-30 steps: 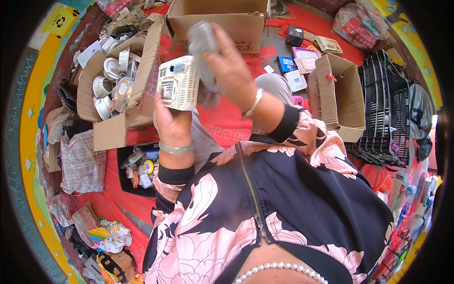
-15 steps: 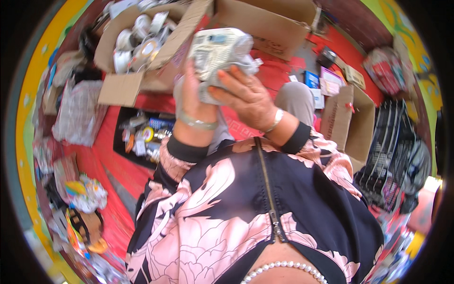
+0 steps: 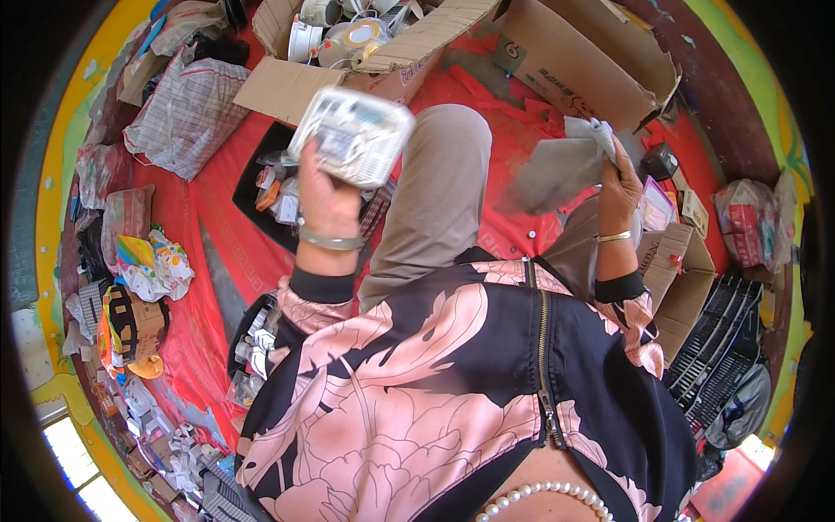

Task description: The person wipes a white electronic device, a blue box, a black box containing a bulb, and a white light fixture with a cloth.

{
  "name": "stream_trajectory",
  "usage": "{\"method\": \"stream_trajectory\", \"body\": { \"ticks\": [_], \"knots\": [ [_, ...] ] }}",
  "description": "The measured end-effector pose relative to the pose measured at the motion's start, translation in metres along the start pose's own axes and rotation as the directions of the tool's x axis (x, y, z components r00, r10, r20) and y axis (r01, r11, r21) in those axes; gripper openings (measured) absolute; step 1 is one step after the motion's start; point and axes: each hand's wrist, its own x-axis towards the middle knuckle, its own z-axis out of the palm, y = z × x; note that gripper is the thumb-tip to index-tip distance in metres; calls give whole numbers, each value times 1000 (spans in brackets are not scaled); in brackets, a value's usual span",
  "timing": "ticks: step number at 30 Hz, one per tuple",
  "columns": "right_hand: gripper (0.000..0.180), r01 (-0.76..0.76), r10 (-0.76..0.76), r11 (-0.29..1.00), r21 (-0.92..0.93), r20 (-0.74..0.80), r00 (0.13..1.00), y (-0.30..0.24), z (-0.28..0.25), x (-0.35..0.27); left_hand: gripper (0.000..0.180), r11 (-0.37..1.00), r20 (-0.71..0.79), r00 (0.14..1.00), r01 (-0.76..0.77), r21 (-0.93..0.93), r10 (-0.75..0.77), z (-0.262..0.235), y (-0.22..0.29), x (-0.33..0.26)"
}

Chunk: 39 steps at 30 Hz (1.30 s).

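Observation:
My left hand (image 3: 330,204) is closed around the edge of a white, squarish plastic device (image 3: 370,130) with rounded corners and vent slots. The device is tilted, and motion blurs its face, so its exact kind is unclear. Over on the right, my right hand (image 3: 621,187) pinches a bunched corner of a grey cloth (image 3: 552,170). The rest of the cloth hangs out to the left, smeared by motion, above my right knee. Device and cloth are apart.
Ahead, an open cardboard box (image 3: 291,91) holds round white fixtures. Another cardboard box (image 3: 574,65) stands to its right. A black bin (image 3: 252,204) of small items sits beside my left leg. Checked bags (image 3: 191,113) lie at left, a black slatted crate (image 3: 718,335) at right.
My hands have come apart. The left carried the white device left and lower, while the right drew the cloth away to the right. My view has shifted too.

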Motion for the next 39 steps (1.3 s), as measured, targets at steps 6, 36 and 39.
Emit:
{"method": "stream_trajectory", "body": {
  "ticks": [6, 36, 39],
  "knots": [
    [28, -392, 397, 915, 93, -48, 916, 51, -29, -11, 39, 977, -436, 882, -102, 190, 177, -166, 22, 37],
    [27, -511, 511, 859, 38, 18, 859, 38, -5, -11, 46, -246, -380, 741, 582, 775, 554, -256, -94, 230],
    [24, -558, 559, 829, -31, 43, 828, 43, -11, -22, 45, -231, -299, 711, 547, 805, 637, -221, -110, 219]
  ]
}}
